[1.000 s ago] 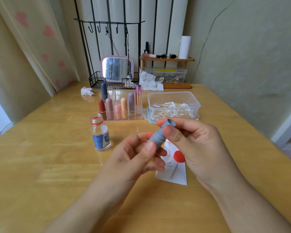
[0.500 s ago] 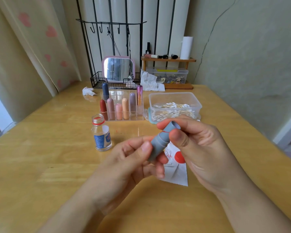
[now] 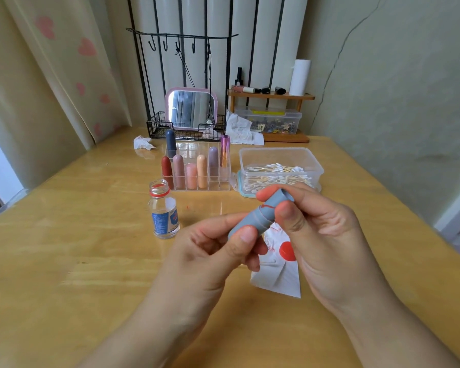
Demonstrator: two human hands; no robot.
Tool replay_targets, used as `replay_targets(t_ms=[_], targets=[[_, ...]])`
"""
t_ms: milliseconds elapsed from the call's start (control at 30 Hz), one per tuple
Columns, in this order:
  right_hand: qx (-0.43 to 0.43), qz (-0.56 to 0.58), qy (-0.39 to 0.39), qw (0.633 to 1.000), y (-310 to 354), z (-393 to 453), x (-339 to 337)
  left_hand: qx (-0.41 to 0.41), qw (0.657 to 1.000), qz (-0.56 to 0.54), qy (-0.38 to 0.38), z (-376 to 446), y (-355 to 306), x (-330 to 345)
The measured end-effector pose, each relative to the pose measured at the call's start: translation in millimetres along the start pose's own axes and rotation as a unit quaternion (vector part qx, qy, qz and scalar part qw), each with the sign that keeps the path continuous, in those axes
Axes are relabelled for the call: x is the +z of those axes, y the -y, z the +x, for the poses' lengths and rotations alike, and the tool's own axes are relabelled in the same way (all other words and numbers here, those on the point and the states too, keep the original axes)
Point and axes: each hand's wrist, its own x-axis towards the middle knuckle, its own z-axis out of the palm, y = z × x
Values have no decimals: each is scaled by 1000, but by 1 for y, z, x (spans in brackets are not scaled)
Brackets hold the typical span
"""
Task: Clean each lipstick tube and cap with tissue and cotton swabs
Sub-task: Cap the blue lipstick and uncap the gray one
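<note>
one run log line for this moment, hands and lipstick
left hand: grips grey lipstick tube | right hand: pinches its upper end | red smear on tube | tissue: on table

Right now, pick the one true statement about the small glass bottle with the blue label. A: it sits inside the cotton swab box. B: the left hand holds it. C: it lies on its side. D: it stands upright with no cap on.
D: the glass bottle stands upright on the table with its mouth open, apart from the left hand, which grips the grey lipstick tube.
</note>
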Motion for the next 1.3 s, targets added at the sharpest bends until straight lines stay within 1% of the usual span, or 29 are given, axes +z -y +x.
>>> replay_targets(t_ms=[133,367,433,467,533,600,633,733,800,900,933,1000,1067,1100,1167,1233,1300], targets=[[6,33,8,999,-1,0,0,29,998,42,-26,-2,0,2],[2,25,1,1000,0,-1,1,51,994,90,-48,-4,-2,5],[4,4,-8,1000,-3,0,-3,41,994,98,-38,-3,-3,5],[4,-17,-7,1000,-5,1,-4,23,996,87,-23,-3,-4,5],[7,-36,-7,999,-7,2,-6,-47,999,0,14,-2,-6,6],[13,-8,-4,1000,-7,2,-7,-113,989,-91,38,-1,-9,7],[13,1,2,1000,-5,1,-6,-133,983,-119,48,0,-9,6],[3,-13,23,1000,-3,0,-6,-161,960,-197,113,1,-9,-1],[11,-17,24,1000,-2,0,-6,-172,942,-243,151,2,-8,-5],[44,24,44,998,-5,0,-8,-166,938,-249,177,2,-4,-7],[45,23,47,998,-7,0,-8,-160,942,-238,175,2,-4,-8],[36,9,32,999,-8,-1,-7,-127,963,-187,145,2,-3,-8],[18,-1,7,1000,-5,-1,-5,-73,990,-85,88,1,-2,-7],[3,-15,-4,1000,-4,-1,-3,-41,998,-18,54,0,-3,-4],[-18,-53,-29,998,-6,0,-1,27,994,105,-17,-2,-1,1],[-25,-84,-51,995,-15,1,-2,78,978,178,-78,-3,3,6],[-13,-94,-64,993,-21,1,-1,108,962,223,-115,-5,9,8]])
